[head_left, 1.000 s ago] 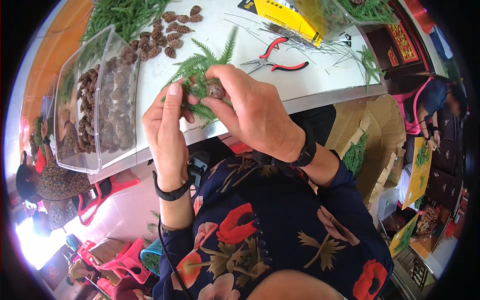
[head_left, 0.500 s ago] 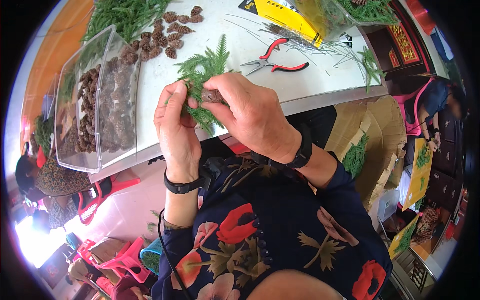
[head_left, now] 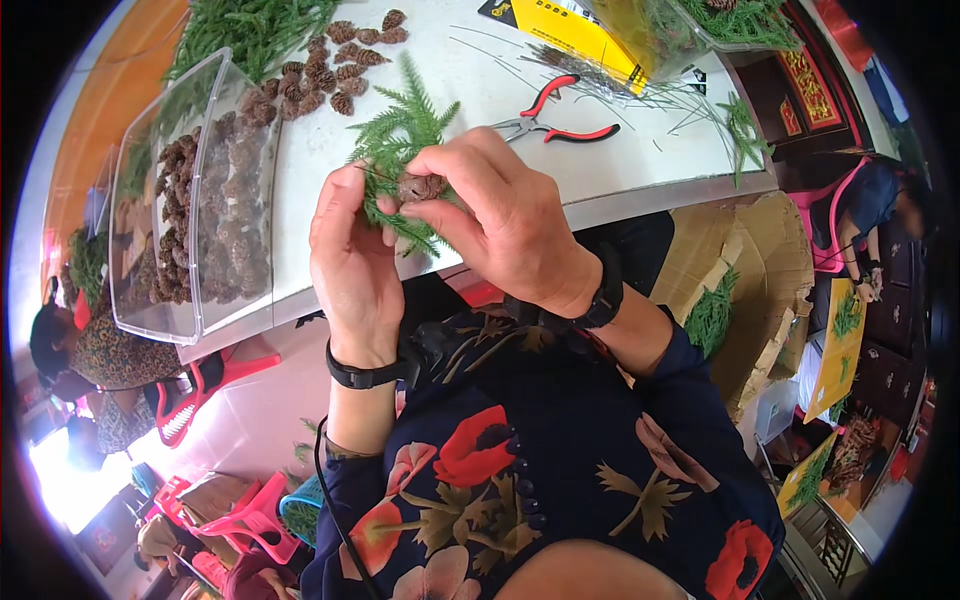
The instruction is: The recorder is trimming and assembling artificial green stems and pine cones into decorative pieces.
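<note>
Where the white table (head_left: 620,150) runs across the top of the view, your hands meet just above its near edge. Clear plastic bin (head_left: 195,215) at your left, packed with brown pine cones. Loose heap of green sprigs (head_left: 245,30) at the far left corner; a scatter of loose cones (head_left: 335,75) beside it. Red-handled pliers (head_left: 560,115) lie on the table just beyond your right hand. Your right hand (head_left: 510,225) comes over the top, thumb and fingers pinched shut on a small pine cone (head_left: 418,186) set against a green fern-like sprig (head_left: 405,140). Your left hand (head_left: 350,265) stands upright beside it, fingertips closed on the sprig's lower fronds, touching the right.
</note>
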Motion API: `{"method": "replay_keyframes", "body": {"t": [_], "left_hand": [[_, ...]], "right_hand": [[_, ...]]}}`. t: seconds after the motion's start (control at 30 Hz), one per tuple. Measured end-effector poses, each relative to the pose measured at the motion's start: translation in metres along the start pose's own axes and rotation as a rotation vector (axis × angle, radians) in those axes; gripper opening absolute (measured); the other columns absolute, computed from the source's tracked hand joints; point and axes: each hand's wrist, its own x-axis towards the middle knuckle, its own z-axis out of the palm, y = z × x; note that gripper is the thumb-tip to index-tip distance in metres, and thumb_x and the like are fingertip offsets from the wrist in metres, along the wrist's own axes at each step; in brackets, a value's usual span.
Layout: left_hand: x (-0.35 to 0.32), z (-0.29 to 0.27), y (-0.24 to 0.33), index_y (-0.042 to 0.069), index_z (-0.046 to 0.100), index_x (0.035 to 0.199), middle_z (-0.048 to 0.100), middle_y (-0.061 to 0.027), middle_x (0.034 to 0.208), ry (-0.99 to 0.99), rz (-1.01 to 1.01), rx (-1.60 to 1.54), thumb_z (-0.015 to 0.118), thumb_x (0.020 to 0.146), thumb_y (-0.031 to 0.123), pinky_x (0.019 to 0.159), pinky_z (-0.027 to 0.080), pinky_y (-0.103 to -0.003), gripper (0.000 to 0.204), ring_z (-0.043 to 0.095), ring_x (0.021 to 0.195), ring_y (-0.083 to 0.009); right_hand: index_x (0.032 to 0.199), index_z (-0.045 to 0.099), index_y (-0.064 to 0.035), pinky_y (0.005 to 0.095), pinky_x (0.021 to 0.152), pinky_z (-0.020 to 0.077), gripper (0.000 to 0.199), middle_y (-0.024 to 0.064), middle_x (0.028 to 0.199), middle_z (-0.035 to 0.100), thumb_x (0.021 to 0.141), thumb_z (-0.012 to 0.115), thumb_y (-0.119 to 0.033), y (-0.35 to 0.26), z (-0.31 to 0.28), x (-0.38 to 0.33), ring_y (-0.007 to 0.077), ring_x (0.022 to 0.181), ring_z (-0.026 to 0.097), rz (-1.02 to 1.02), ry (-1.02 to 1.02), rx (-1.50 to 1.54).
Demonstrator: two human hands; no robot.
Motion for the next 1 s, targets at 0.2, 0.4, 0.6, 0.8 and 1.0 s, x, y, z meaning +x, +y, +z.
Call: {"method": "replay_keyframes", "body": {"t": [0.2,0.4,0.6,0.8,1.0], "left_hand": [[0.000,0.003,0.004,0.003,0.061,0.102,0.060,-0.0002,0.084,0.026,-0.209,-0.081,0.058,0.091,0.015,0.054,0.038,-0.020,0.016,0.053,0.073,-0.0081],[-0.006,0.005,-0.011,0.001,0.065,0.098,0.063,-0.0012,0.085,-0.013,-0.010,0.132,0.066,0.086,0.009,0.060,0.041,-0.019,0.014,0.054,0.074,-0.0067],[-0.002,0.002,-0.029,-0.001,0.068,0.091,0.063,-0.0023,0.082,0.070,0.450,0.635,0.072,0.081,0.004,0.065,0.041,-0.019,0.012,0.054,0.074,-0.0064],[-0.002,0.003,-0.026,-0.001,0.067,0.089,0.060,-0.0033,0.077,0.080,0.570,0.800,0.069,0.082,0.002,0.065,0.041,-0.021,0.009,0.053,0.071,-0.0087],[-0.003,0.001,-0.017,-0.001,0.066,0.086,0.054,-0.0028,0.074,0.045,0.641,0.924,0.065,0.082,0.000,0.063,0.040,-0.023,0.005,0.049,0.068,-0.0098]], "right_hand": [[0.101,0.058,-0.0027,0.0316,0.057,0.0501,0.030,0.0096,0.086,0.062,0.075,0.071,0.000,0.002,0.001,-0.005,0.0257,0.069,0.064,0.019,0.006,-0.039],[0.098,0.058,-0.0020,0.0323,0.055,0.0491,0.026,0.0106,0.083,0.061,0.075,0.070,0.002,0.004,0.001,-0.007,0.0272,0.067,0.062,0.039,0.016,-0.093],[0.096,0.059,-0.0015,0.0324,0.053,0.0478,0.024,0.0109,0.081,0.061,0.075,0.070,0.001,0.000,0.003,-0.013,0.0268,0.065,0.061,0.036,-0.007,-0.223],[0.097,0.059,-0.0018,0.0305,0.051,0.0463,0.025,0.0096,0.079,0.061,0.075,0.071,-0.003,0.001,0.004,-0.018,0.0243,0.063,0.061,0.081,-0.026,-0.098],[0.097,0.063,-0.0033,0.0264,0.051,0.0441,0.021,0.0077,0.077,0.061,0.077,0.072,-0.005,0.005,-0.026,0.006,0.0183,0.061,0.059,0.169,-0.197,0.121]]}}
